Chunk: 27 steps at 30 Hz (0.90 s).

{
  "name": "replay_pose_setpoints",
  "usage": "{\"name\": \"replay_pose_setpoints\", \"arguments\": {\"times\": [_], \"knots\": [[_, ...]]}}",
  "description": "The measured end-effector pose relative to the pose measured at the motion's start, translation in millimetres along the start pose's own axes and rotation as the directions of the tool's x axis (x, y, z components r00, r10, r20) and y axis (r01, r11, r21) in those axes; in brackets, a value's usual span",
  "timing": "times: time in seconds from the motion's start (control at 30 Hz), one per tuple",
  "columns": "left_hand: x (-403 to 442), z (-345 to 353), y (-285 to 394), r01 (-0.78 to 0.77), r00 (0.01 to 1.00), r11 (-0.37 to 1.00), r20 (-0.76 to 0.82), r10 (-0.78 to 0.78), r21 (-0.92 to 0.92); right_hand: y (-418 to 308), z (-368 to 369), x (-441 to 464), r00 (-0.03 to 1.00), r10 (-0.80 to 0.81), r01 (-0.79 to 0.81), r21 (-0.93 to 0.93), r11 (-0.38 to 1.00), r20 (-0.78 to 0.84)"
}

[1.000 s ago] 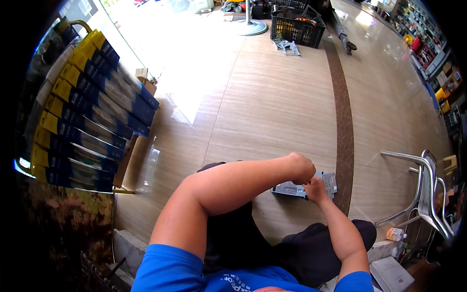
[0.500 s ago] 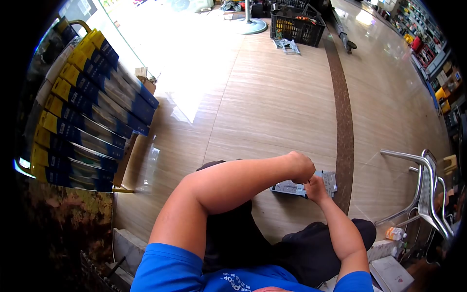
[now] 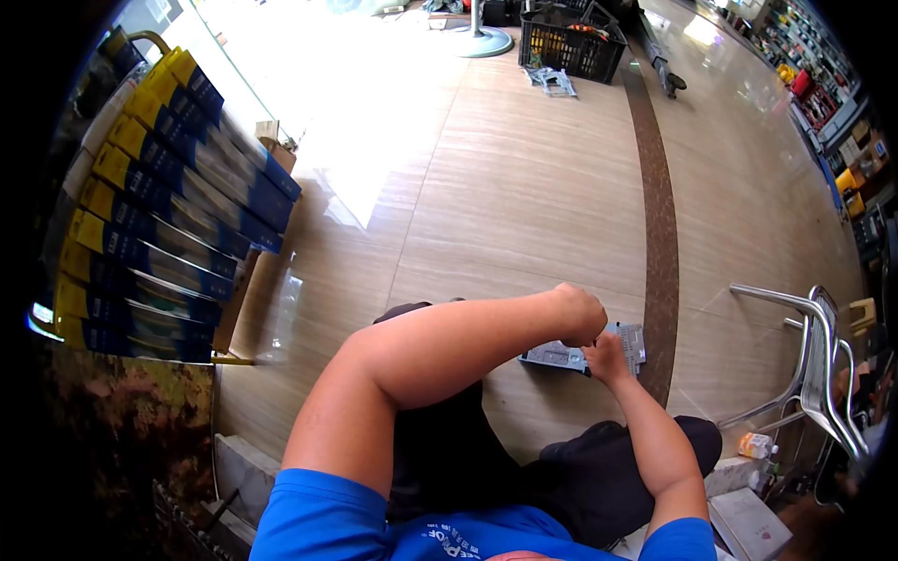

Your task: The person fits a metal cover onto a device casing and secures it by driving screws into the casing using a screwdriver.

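Note:
A grey metal box with a perforated, dark-edged casing lies on the floor in front of my knees. My left hand reaches across from the left and is closed above the box; its fingers face away from view, so what it grips is hidden. Just below it, my right hand is closed over the middle of the box, its fingertips close to the left hand. Something small and dark shows between the hands, too small to name. The box's right end, a grey slotted plate, sticks out past my right hand.
A rack of blue and yellow packages stands at the left. Farther off are a black crate, a metal bracket and a stand's round base. A metal chair and a white box are at the right.
The view has shifted slightly. Both hands stay closed at the metal box, with barely any movement of their own.

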<state>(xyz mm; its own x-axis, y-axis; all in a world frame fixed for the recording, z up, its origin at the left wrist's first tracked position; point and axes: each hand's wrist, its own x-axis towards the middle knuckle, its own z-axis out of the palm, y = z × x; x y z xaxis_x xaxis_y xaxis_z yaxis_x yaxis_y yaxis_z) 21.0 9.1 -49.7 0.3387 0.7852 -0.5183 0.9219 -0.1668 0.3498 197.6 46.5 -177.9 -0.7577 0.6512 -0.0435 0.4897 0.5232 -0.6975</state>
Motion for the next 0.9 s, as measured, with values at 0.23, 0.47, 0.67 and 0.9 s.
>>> {"name": "replay_pose_setpoints", "arguments": {"times": [0.23,0.47,0.67,0.9], "knots": [[-2.0,-1.8,-0.1,-0.014,1.0,1.0,0.001,0.014,0.02,-8.1,-8.9,1.5,0.995,-0.09,0.087,0.075,0.993,0.045],[-3.2,-3.4,-2.0,-0.009,1.0,1.0,-0.006,0.009,0.012,-13.2,-8.0,1.9,0.991,0.055,-0.07,0.127,0.989,0.121],[-4.6,-12.5,2.4,0.041,0.995,0.999,0.095,-0.04,-0.003,-6.9,-6.7,1.4,0.986,0.088,-0.115,0.188,0.975,0.145],[-3.5,-11.4,1.9,0.044,0.994,0.999,0.097,-0.044,0.001,-8.3,-8.8,4.8,0.994,0.085,-0.091,0.076,0.993,0.072]]}}
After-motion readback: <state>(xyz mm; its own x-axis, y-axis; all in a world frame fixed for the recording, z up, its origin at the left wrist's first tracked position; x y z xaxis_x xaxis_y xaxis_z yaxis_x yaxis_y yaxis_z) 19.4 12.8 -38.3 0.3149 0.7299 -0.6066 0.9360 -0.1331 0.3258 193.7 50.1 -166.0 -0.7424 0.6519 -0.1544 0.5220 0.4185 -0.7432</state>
